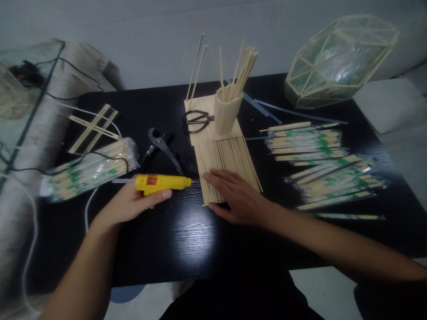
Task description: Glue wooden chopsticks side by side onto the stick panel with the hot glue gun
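My left hand (133,202) is wrapped round a yellow glue gun (163,181), whose nozzle points right toward the edge of a mat of chopsticks (220,155). A glue stick pokes out of the gun's back end. My right hand (238,195) lies flat on the near part of the mat, fingers stretched out over the sticks. The mat's far end joins a smooth wooden panel (202,104). On that panel stands a stick-built cup (227,113) full of loose chopsticks (245,66). Black-handled scissors (196,122) rest beside the cup.
Pliers (163,146) lie left of the mat. Packs of wrapped chopsticks sit at left (96,169) and right (307,142). A faceted stick frame with clear film (336,62) stands back right. A crossed stick frame (93,129) and cables (33,200) are at left.
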The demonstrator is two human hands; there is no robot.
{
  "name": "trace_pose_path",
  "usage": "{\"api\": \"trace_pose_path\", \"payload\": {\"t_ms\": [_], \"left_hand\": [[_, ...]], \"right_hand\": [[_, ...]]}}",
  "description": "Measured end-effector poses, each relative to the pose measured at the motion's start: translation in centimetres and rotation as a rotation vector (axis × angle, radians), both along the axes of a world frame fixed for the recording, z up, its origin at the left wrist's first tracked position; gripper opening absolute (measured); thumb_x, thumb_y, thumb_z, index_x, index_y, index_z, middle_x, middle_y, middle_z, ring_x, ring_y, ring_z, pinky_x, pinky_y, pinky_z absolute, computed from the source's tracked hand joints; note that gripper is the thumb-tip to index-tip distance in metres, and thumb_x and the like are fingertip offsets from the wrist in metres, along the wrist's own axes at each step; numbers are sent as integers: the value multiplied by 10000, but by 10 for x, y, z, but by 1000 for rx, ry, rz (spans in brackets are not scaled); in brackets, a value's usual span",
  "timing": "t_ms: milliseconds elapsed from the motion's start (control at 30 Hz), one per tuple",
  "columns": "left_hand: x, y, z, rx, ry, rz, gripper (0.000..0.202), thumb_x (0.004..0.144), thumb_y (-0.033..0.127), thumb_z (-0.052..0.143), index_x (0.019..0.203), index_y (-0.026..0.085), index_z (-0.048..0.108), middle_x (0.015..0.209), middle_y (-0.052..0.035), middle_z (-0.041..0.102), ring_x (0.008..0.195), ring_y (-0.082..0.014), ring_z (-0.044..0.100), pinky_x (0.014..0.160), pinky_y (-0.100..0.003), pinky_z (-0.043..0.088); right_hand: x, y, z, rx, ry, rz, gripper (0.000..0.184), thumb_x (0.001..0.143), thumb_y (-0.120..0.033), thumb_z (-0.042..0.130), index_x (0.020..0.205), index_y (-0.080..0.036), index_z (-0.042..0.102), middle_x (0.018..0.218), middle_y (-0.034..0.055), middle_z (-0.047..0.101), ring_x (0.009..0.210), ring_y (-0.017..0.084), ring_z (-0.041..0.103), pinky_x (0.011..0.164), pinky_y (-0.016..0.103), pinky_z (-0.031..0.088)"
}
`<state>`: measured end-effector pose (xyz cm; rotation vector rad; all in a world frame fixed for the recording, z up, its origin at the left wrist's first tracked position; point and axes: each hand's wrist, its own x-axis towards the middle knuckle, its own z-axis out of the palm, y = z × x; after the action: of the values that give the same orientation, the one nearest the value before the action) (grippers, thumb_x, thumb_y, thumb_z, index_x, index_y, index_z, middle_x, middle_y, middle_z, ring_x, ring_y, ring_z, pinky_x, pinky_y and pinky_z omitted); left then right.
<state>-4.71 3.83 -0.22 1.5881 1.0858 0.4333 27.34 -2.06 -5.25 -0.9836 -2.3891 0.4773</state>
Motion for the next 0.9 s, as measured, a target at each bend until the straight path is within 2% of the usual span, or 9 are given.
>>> {"api": "trace_pose_path", "payload": {"t_ms": [67,133,200,267,367,467,667,900], "left_hand": [[0,-2,-1,-5,-32,124,313,872,497,877,885,198,783,688,-14,702,520,-141,592,447,-217,503],[7,-7,-2,13,-99,218,305,877,465,880,908,186,760,747,-16,706,550,-131,604,484,-212,526],[21,-13,-3,5,-154,234,311,917,457,852,881,171,733,750,-16,691,568,-130,624,526,-221,558],[35,-19,-5,-38,-169,241,337,957,496,817,965,163,761,858,-56,762,640,-167,715,604,-267,638],[51,-27,-8,-66,-187,281,442,966,566,802,1151,164,802,1165,-145,831,968,-282,827,756,-343,720],[57,-33,-13,-118,-194,263,520,974,587,794,1279,166,788,1304,-169,816,1155,-347,813,796,-378,743],[58,-34,-17,-181,-220,259,538,982,575,797,1305,146,779,1321,-184,817,1091,-337,844,781,-381,758],[59,-33,-18,-183,-241,234,497,989,543,798,1293,150,799,1348,-184,810,1116,-348,841,774,-362,762]], "right_hand": [[0,0,1,0,17,5,758,1091,-309,623,1730,-110,267,1620,235,593,1583,347,517,1284,581,491],[0,0,1,2,32,8,760,1085,-302,628,1728,-103,275,1636,243,575,1589,343,506,1294,583,479],[1,0,0,1,38,1,766,1080,-308,632,1733,-121,277,1641,240,570,1592,343,497,1293,598,475],[1,0,0,7,41,-16,754,1071,-313,638,1726,-140,305,1624,236,585,1583,350,504,1283,615,480],[1,-1,0,27,39,-36,645,1060,-317,640,1645,-136,436,1561,230,635,1537,366,551,1256,618,508],[0,-1,0,51,35,-36,517,1060,-323,639,1523,-108,556,1484,231,685,1481,373,604,1230,603,538],[-1,-1,-1,77,13,-29,371,1059,-315,638,1383,-137,668,1468,202,717,1464,369,619,1213,603,552],[0,-1,-3,110,11,-15,318,1065,-291,635,1343,-155,704,1448,165,743,1438,352,647,1190,569,574]]}}
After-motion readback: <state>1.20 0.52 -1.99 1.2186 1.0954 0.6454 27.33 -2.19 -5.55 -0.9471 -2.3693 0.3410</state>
